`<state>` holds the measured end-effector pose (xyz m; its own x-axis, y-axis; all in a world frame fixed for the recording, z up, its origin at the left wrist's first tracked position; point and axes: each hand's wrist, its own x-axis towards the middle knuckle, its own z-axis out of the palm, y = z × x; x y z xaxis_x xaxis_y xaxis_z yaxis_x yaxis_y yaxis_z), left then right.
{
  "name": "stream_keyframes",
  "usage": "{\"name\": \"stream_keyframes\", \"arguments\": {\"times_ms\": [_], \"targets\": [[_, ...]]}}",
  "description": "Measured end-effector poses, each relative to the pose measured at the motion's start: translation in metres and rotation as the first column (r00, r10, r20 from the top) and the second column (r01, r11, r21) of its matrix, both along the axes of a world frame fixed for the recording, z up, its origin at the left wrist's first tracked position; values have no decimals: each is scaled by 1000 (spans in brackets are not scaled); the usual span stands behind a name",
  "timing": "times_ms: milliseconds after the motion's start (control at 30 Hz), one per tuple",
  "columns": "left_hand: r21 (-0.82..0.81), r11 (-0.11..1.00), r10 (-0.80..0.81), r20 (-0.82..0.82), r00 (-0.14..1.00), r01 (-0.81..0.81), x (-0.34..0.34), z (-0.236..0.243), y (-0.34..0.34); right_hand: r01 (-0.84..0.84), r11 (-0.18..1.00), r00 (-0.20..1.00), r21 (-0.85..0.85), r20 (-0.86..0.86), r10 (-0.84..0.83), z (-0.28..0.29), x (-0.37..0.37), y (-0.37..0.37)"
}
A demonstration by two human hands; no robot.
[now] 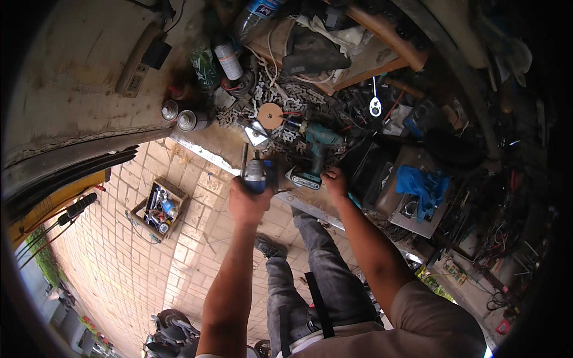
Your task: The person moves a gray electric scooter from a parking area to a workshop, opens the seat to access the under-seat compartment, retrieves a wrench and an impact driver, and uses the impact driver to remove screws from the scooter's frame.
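My left hand [249, 204] is wrapped round a blue power tool with a silver metal nose [255, 169], which looks like an impact wrench and points away from me. A thin metal rod [245, 156] stands up beside the nose, at my fingers. On the cluttered bench lies a teal cordless drill [322, 140] on its side, its battery towards me. My right hand [336, 181] is closed at the battery's right end, fingers curled against it. Near the drill's front lie a round tan disc [270, 116] and a small white metal plate [255, 135].
Chains [292, 94] and a ratchet [375, 106] lie farther back on the bench. A blue cloth [422, 188] rests on a metal box at the right. Spray cans [191, 120] stand at the left. On the brick floor sits a tool crate [157, 209].
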<state>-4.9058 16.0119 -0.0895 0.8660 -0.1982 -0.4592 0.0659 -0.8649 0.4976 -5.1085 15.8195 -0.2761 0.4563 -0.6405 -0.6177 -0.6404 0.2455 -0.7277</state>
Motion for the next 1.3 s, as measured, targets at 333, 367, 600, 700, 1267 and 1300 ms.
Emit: {"name": "stream_keyframes", "arguments": {"times_ms": [333,367,600,700,1267,1300], "targets": [[-11,1000,-27,155,988,29,104,-8,35,210,977,977,-25,-23,-211,36,47,14],[-36,999,-23,160,987,29,115,-16,37,186,979,982,-78,-20,-188,39,51,12],[-11,994,-99,289,952,107,119,-34,25,229,969,973,-93,46,-225,42,60,0],[-22,996,-72,309,948,83,115,-38,35,175,974,984,-143,12,-175,48,65,-4],[-343,760,545,-126,829,-552,42,29,60,-602,499,573,-624,98,814,152,162,131],[-348,719,588,-156,794,-601,24,37,70,-586,425,504,-690,100,858,160,166,140]]}}
